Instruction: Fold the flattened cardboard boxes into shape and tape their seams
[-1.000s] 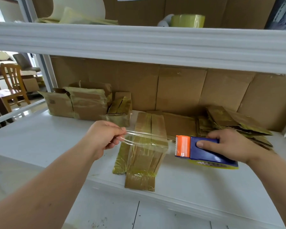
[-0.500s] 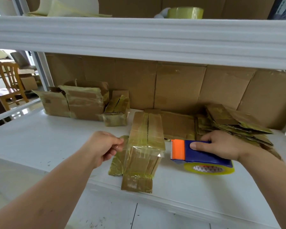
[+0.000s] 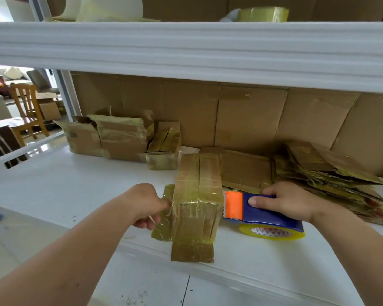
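Right hand [image 3: 290, 204] grips tape dispenser [image 3: 261, 212] beside taped box [image 3: 197, 204], contents apparently hidden.

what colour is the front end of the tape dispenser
Orange, on a blue body; the tape dispenser shows only in the head view, gripped by the right hand.

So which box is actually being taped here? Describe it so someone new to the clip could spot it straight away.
On the white lower shelf, look near the front edge, between the person's two hands. The tall tape-covered cardboard box stands there, with the left hand at its left side and the blue-and-orange tape dispenser at its right. Unlike the boxes against the back wall, it stands alone, out in front.
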